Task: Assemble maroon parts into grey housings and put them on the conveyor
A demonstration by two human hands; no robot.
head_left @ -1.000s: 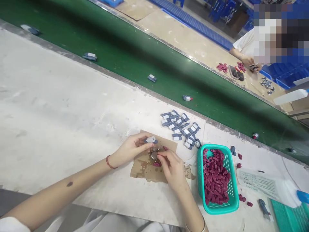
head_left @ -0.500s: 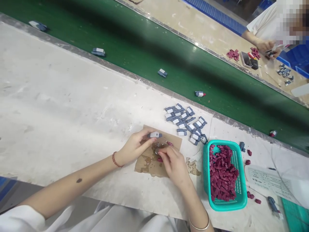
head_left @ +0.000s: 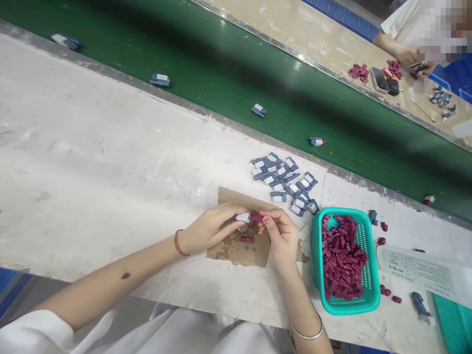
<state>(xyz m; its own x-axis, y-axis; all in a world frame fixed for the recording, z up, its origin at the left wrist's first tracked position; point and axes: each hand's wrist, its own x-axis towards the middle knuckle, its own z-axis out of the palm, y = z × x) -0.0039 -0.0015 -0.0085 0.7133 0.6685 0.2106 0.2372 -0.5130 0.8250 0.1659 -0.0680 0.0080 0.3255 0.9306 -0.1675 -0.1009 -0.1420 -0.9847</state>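
Left hand (head_left: 208, 227) closed on a grey-and-white block (head_left: 243, 217), thumb against fingers, over the stained cardboard (head_left: 254, 254). Right hand (head_left: 283, 241) opposite, a red piece (head_left: 255, 218) pinched in its fingertips at the block's right end; whether the two touch, cannot tell. Hands close together, block and piece between them. Below, on the cardboard, a loose red bit (head_left: 247, 240). To the right, a green basket (head_left: 376, 275) holding many red pieces (head_left: 342, 260). Beyond the cardboard, a heap of similar blocks (head_left: 280, 172). Farther, a green belt (head_left: 206, 59) carrying five spaced blocks. Across it, a bench (head_left: 265, 19), co-worker's hands (head_left: 407, 56) over it.
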